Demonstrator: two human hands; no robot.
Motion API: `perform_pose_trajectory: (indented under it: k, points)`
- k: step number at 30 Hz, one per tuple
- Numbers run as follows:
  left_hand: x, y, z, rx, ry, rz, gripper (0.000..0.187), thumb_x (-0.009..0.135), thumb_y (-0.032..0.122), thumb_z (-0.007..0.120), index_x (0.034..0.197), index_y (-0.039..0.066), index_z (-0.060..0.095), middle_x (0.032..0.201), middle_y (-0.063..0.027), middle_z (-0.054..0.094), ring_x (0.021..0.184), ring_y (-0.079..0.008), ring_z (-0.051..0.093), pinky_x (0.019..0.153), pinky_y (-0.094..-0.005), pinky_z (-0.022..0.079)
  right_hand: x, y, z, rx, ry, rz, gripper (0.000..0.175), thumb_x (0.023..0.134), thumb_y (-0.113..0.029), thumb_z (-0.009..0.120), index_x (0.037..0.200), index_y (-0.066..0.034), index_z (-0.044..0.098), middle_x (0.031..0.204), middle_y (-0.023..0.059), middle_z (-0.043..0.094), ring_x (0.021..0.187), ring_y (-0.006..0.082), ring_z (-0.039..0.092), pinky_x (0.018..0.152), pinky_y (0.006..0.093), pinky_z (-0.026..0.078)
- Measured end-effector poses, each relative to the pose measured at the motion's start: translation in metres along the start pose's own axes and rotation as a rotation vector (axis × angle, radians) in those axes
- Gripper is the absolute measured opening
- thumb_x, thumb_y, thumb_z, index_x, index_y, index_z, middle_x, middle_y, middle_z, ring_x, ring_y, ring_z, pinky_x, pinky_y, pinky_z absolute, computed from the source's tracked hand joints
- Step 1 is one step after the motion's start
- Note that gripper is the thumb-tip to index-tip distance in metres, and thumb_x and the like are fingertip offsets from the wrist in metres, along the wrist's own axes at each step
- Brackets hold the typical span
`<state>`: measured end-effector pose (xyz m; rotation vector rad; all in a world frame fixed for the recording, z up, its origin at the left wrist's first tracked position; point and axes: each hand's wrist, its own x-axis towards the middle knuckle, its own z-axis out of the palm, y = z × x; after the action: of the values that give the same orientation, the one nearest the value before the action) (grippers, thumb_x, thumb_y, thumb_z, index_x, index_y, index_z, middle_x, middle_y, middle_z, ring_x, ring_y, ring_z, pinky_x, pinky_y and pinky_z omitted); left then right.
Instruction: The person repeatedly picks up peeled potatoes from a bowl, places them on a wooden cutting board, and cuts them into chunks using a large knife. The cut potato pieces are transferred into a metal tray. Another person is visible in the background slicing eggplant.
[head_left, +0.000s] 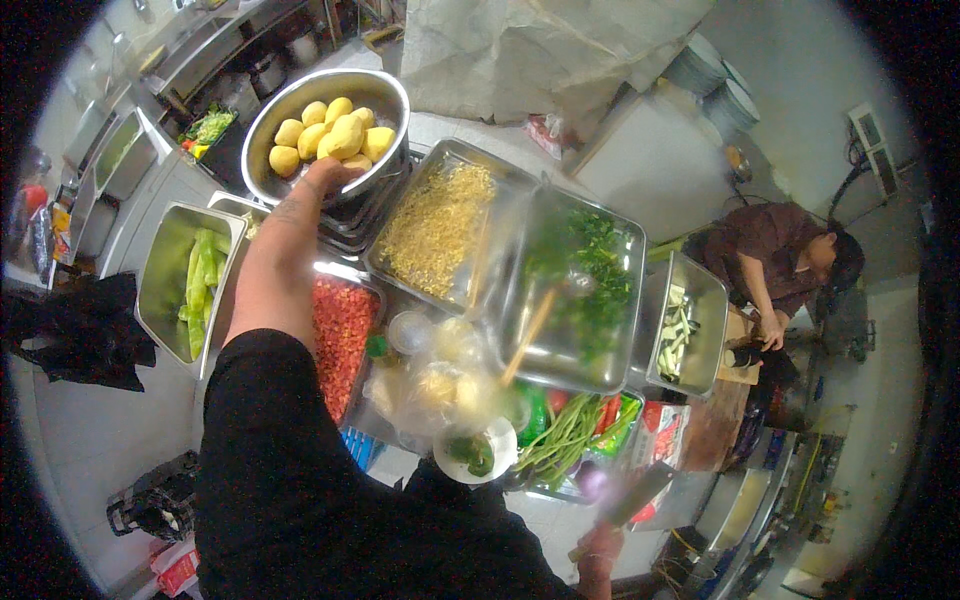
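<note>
My left hand (324, 178) reaches over the near rim of a round stainless steel pot (252, 154) at the upper left. Its fingers are against the peeled potatoes (343, 136) piled inside, but whether they grip one is hidden. At the lower right my right hand (600, 546) holds a cleaver (636, 495) by its handle, with the blade pointing up and right. A steel tray of chopped yellowish food (442, 232) sits beside the pot. Diced red pieces (341, 345) fill another tray next to my left forearm.
Chopped greens (592, 255) lie in a tray with a wooden stick (530, 334). Nearby are plastic-bagged food (446, 382), a white bowl (502, 442) and green beans (559, 442). Green peppers (201, 289) fill a left-hand pan. A co-worker (780, 255) cuts at a board on the right.
</note>
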<state>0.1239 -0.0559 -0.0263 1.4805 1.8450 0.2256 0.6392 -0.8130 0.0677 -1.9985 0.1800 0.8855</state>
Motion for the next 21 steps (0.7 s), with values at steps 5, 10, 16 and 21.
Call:
perform_pose_trajectory:
  k: [5,10,16,21]
  points:
    - [0.001,-0.001,-0.004,0.174,-0.123,0.05,0.075,0.085,0.046,0.085,0.139,0.0,0.063,0.125,-0.0116,0.074,0.11,-0.0258,0.069,0.102,-0.0361,0.052,0.001,0.006,-0.002,0.054,-0.01,-0.022,0.023,0.097,-0.025,0.075,0.092,-0.0086,0.058,0.061,-0.0013,0.049,0.043,0.0129,0.048,0.039,0.0311,0.04]
    - [0.011,-0.02,-0.007,0.25,0.074,0.417,0.062,0.092,0.04,0.076,0.141,0.006,0.061,0.128,-0.0186,0.072,0.113,-0.0272,0.068,0.101,-0.039,0.052,0.0,0.014,-0.002,0.112,-0.055,-0.118,0.028,0.099,-0.03,0.076,0.093,-0.009,0.059,0.062,-0.0011,0.051,0.043,0.013,0.048,0.038,0.0313,0.039]
    - [0.008,-0.007,0.001,0.116,-0.105,0.243,0.054,0.091,0.045,0.076,0.129,0.007,0.069,0.116,-0.0136,0.074,0.104,-0.0247,0.069,0.094,-0.0393,0.052,0.005,0.015,0.0,0.063,-0.014,0.03,0.029,0.099,-0.031,0.076,0.095,-0.0076,0.059,0.06,-0.0006,0.051,0.043,0.0134,0.047,0.038,0.0317,0.039]
    - [0.005,0.004,0.011,0.075,-0.152,0.262,0.05,0.091,0.049,0.076,0.12,0.009,0.075,0.106,-0.0095,0.077,0.096,-0.0227,0.07,0.088,-0.0397,0.052,0.015,0.024,-0.01,0.215,-0.106,0.097,0.027,0.098,-0.029,0.076,0.099,-0.0056,0.062,0.06,0.0005,0.051,0.043,0.0141,0.048,0.038,0.0315,0.039]
